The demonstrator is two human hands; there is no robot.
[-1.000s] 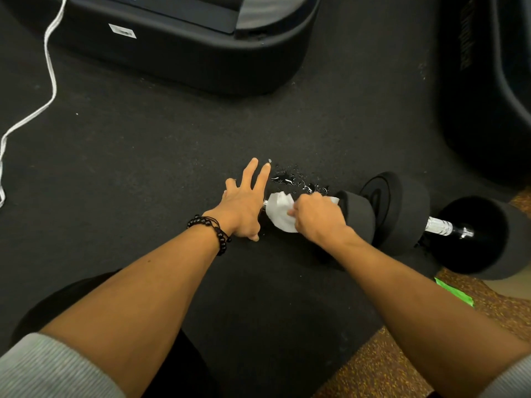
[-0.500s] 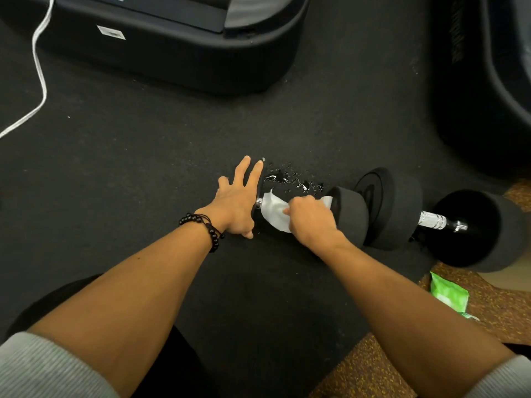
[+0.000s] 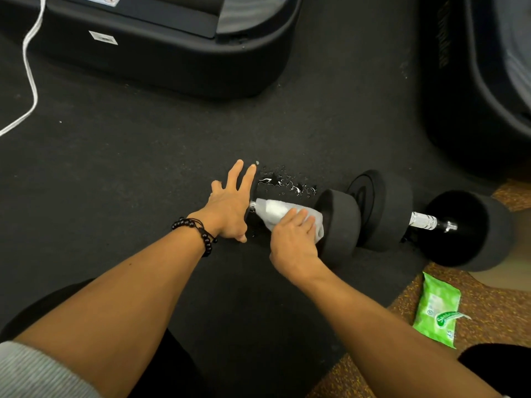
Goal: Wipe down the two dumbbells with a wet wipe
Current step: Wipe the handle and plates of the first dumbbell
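The near dumbbell (image 3: pixel 339 222) lies on the dark floor mat, and a white wet wipe (image 3: pixel 273 209) covers its handle. My right hand (image 3: pixel 293 242) grips the wipe around the handle, close against the right weight. My left hand (image 3: pixel 230 208) presses flat with spread, straight fingers on the dumbbell's left end, hiding that weight. The second dumbbell (image 3: pixel 423 221) lies just to the right, in line with the first. Its chrome handle shows between two black weights.
A green wet-wipe pack (image 3: pixel 436 311) lies on the brown speckled floor at lower right. Water drops (image 3: pixel 287 185) glisten on the mat behind the handle. A black machine base (image 3: pixel 172 58) stands at the back, another black machine (image 3: pixel 488 96) at right, and a white cable (image 3: pixel 30 73) at far left.
My right hand slid the wipe along the handle toward the right weight, leaving it spread over more of the handle. My left hand stayed in place. The view shifted, showing more of the green pack.
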